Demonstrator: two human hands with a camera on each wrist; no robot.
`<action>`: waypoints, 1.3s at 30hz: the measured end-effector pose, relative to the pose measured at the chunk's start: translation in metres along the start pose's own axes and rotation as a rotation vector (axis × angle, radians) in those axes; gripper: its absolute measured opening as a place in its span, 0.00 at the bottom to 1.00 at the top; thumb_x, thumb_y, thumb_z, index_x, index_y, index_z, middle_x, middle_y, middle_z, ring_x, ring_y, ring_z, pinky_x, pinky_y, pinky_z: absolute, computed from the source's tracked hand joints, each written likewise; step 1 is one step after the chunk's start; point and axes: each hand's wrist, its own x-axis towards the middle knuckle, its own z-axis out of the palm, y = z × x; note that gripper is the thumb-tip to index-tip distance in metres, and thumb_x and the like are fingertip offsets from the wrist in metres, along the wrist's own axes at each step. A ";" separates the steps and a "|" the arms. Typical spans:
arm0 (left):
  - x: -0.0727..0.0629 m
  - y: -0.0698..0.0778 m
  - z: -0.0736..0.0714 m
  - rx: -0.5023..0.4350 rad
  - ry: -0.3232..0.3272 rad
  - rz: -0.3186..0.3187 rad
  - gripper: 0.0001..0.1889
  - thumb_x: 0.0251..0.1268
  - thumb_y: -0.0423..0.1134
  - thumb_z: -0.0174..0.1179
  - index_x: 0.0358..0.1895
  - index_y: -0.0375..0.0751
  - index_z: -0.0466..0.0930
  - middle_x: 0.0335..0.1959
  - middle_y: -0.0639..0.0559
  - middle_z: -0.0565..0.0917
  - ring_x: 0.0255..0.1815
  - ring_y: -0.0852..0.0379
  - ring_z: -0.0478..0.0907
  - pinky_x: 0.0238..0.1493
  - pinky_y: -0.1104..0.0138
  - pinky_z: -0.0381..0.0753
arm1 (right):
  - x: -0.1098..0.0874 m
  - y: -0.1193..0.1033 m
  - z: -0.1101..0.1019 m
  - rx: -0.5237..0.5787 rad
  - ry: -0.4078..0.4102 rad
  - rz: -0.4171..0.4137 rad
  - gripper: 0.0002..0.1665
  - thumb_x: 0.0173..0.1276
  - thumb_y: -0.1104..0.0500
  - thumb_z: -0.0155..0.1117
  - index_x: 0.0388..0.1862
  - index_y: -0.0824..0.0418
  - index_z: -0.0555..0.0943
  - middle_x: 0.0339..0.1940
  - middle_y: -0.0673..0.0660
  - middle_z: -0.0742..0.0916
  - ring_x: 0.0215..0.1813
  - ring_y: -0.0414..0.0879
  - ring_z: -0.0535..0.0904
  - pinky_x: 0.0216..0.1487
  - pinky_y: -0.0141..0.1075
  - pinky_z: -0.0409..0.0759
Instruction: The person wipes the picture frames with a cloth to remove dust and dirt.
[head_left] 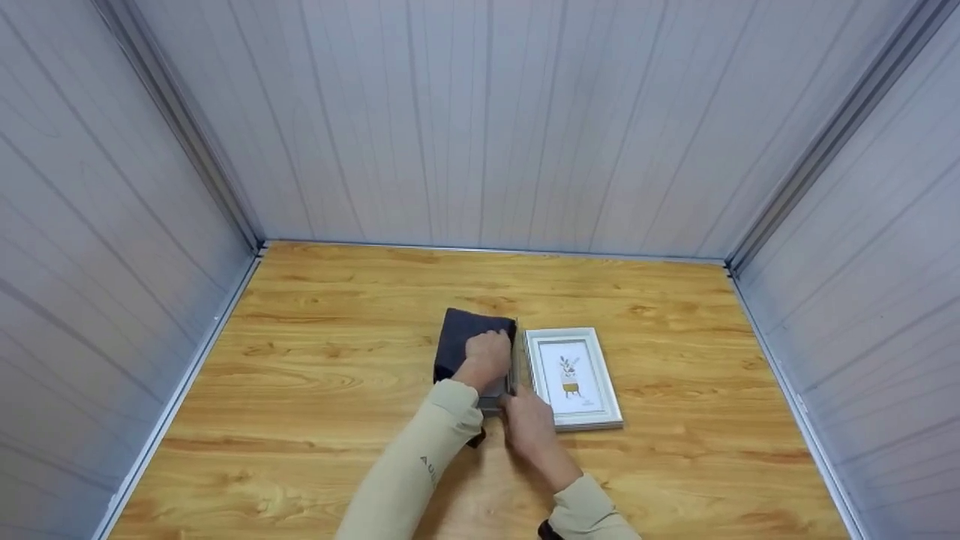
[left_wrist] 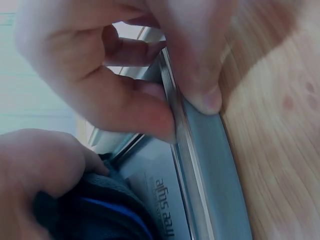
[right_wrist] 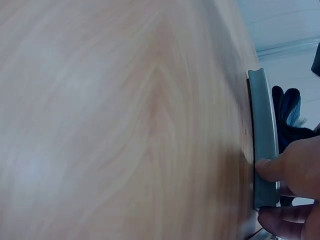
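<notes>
A grey picture frame (left_wrist: 210, 165) lies on the wooden table, its glass and printed lettering partly showing in the left wrist view. My right hand (head_left: 529, 420) pinches its near right corner; in the right wrist view the thumb presses the grey outer side. My left hand (head_left: 487, 356) is bunched on a dark navy cloth (head_left: 461, 337) that covers much of the frame. In the left wrist view the left hand (left_wrist: 42, 162) grips the cloth, while the right hand (left_wrist: 105, 65) has fingers and thumb on either side of the frame's edge. Some left fingertips are hidden.
A white picture frame (head_left: 607, 382) with a small plant-like drawing lies just right of the grey one. The wood-grain table (head_left: 315, 345) is bounded by pale panel walls (head_left: 450, 120) at the back and both sides.
</notes>
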 end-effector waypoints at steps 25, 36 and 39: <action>-0.080 -0.007 0.002 0.021 -0.116 0.226 0.17 0.66 0.41 0.58 0.57 0.47 0.81 0.41 0.46 0.84 0.37 0.52 0.78 0.42 0.56 0.79 | -0.015 -0.002 0.000 0.002 0.181 -0.104 0.06 0.55 0.71 0.66 0.24 0.62 0.81 0.23 0.53 0.81 0.24 0.47 0.79 0.23 0.40 0.77; -0.060 0.004 0.014 0.131 0.048 0.112 0.20 0.65 0.44 0.60 0.59 0.47 0.77 0.40 0.46 0.82 0.41 0.50 0.81 0.33 0.57 0.80 | -0.008 0.010 -0.004 -0.030 0.130 -0.195 0.09 0.53 0.70 0.65 0.19 0.60 0.79 0.23 0.51 0.81 0.23 0.47 0.79 0.23 0.40 0.76; -0.046 0.001 0.012 0.115 0.046 0.070 0.18 0.68 0.44 0.56 0.60 0.48 0.77 0.39 0.46 0.83 0.40 0.51 0.81 0.32 0.57 0.80 | -0.007 0.012 -0.006 -0.004 0.111 -0.212 0.11 0.51 0.71 0.67 0.17 0.58 0.78 0.22 0.50 0.80 0.21 0.48 0.78 0.22 0.40 0.75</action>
